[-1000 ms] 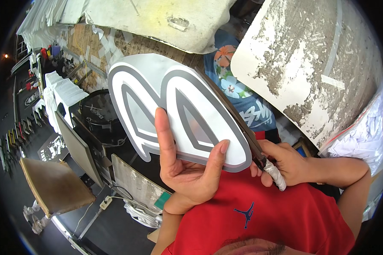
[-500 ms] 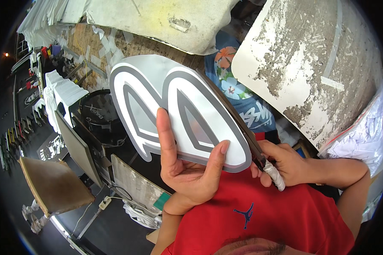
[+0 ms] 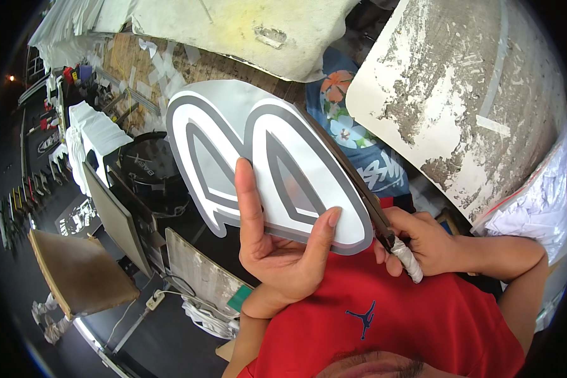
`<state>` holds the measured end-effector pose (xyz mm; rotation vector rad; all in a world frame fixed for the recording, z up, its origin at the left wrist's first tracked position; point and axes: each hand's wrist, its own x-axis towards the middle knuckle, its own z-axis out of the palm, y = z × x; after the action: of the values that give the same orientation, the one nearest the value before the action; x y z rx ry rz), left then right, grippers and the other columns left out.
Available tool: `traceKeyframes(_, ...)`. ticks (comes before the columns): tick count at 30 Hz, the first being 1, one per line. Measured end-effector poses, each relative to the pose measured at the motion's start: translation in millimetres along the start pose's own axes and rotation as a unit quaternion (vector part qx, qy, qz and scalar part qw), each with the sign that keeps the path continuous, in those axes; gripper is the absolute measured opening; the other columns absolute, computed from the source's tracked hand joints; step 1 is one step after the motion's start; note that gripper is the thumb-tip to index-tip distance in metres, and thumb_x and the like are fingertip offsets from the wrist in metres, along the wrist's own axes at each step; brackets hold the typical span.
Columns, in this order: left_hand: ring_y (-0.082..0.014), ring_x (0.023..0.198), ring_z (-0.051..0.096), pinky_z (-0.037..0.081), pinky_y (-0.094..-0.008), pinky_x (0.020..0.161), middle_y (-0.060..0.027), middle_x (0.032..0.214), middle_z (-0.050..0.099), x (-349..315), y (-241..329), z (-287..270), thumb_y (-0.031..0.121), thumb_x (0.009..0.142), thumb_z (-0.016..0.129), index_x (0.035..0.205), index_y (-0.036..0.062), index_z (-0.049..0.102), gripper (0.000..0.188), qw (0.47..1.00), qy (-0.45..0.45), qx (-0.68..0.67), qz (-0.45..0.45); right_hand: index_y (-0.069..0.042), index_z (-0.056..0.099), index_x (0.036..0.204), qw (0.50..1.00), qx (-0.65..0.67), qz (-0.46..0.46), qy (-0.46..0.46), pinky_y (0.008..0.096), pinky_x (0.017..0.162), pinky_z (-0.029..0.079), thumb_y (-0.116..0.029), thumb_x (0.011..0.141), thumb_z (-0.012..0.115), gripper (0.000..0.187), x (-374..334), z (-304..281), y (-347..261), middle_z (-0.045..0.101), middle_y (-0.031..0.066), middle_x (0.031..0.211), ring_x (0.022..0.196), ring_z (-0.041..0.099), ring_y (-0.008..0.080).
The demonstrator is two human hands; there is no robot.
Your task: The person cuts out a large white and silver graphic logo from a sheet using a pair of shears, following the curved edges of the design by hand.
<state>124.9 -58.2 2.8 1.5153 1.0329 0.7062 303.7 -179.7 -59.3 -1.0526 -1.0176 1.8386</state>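
A stiff cut-out sheet (image 3: 230,110) with a grey-and-white looped design is in my left hand (image 3: 280,252). The index finger and thumb lie across its printed face; the other fingers are mostly behind it. My right hand (image 3: 419,236) is closed round the handle of long dark scissors (image 3: 359,183), whose grip is wrapped in whitish tape. Their blades run along the sheet's right edge, partly hidden by it. Whether the blades are apart or together cannot be made out.
A worn, paint-stained board (image 3: 447,120) leans at the upper right, above a clear bag of white scraps (image 3: 529,217). Pale padded boards (image 3: 233,31) lie at the far side. Brown boards (image 3: 82,271), a black round container (image 3: 148,157) and a power strip (image 3: 154,300) are at left.
The cut-out's far side has shifted very slightly to the right, and the scissors' blades with it. Both hands keep nearly the same place and hold.
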Motion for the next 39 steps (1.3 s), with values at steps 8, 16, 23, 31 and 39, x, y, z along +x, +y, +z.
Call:
traceKeyframes(8, -0.0265, 0.119, 0.058, 0.05, -0.0337, 0.097, -0.0249, 0.142, 0.046, 1, 2, -1, -0.015, 0.083, 0.064, 0.157, 0.0025, 0.005, 0.097, 1.0, -0.007, 0.017, -0.001, -0.001, 0.044, 0.134, 1.0, 0.007, 0.022, -0.002, 0.0302, 0.06, 0.051, -0.014, 0.095, 0.058, 0.043, 0, -1, -4, 0.071, 0.0042, 0.074, 0.066, 0.069, 0.0191)
traceKeyframes(16, -0.0272, 0.121, 0.057, 0.048, -0.0346, 0.099, -0.0241, 0.144, 0.045, 0, 0, 0, -0.015, 0.081, 0.066, 0.157, 0.0022, 0.007, 0.097, 1.0, 0.005, -0.004, -0.01, -0.002, 0.045, 0.133, 0.998, 0.059, -0.014, 0.024, 0.0288, 0.061, 0.052, -0.017, 0.086, 0.074, 0.058, -1, -2, 7, 0.069, 0.0029, 0.075, 0.066, 0.069, 0.0145)
traceKeyframes(23, -0.0229, 0.127, 0.051, 0.044, -0.0324, 0.103, -0.0191, 0.149, 0.041, 10, -6, -2, -0.014, 0.08, 0.069, 0.155, -0.0011, 0.015, 0.094, 0.992, 0.128, 0.018, 0.005, -0.003, 0.047, 0.132, 0.997, 0.049, -0.053, 0.018, 0.0254, 0.061, 0.05, -0.035, 0.077, 0.084, 0.073, 4, -5, 4, 0.066, 0.0038, 0.077, 0.065, 0.065, 0.0127)
traceKeyframes(31, -0.0229, 0.116, 0.059, 0.047, -0.0327, 0.1, -0.0214, 0.137, 0.053, 47, -18, -46, -0.01, 0.076, 0.074, 0.149, -0.0077, 0.03, 0.086, 0.981, 0.164, -0.1, 0.019, -0.002, 0.05, 0.133, 0.983, 0.158, 0.001, -0.089, 0.0271, 0.061, 0.049, -0.06, 0.077, 0.076, 0.084, -1, -5, 6, 0.066, 0.0034, 0.076, 0.067, 0.065, 0.0136)
traceKeyframes(39, -0.0239, 0.118, 0.059, 0.048, -0.0328, 0.1, -0.0222, 0.139, 0.051, 30, -9, -32, -0.013, 0.076, 0.073, 0.15, -0.006, 0.028, 0.087, 0.988, 0.134, -0.081, 0.0, -0.003, 0.051, 0.135, 0.987, 0.124, -0.051, -0.086, 0.0267, 0.058, 0.047, -0.06, 0.077, 0.075, 0.085, 3, -9, 4, 0.066, 0.0033, 0.075, 0.065, 0.064, 0.0136)
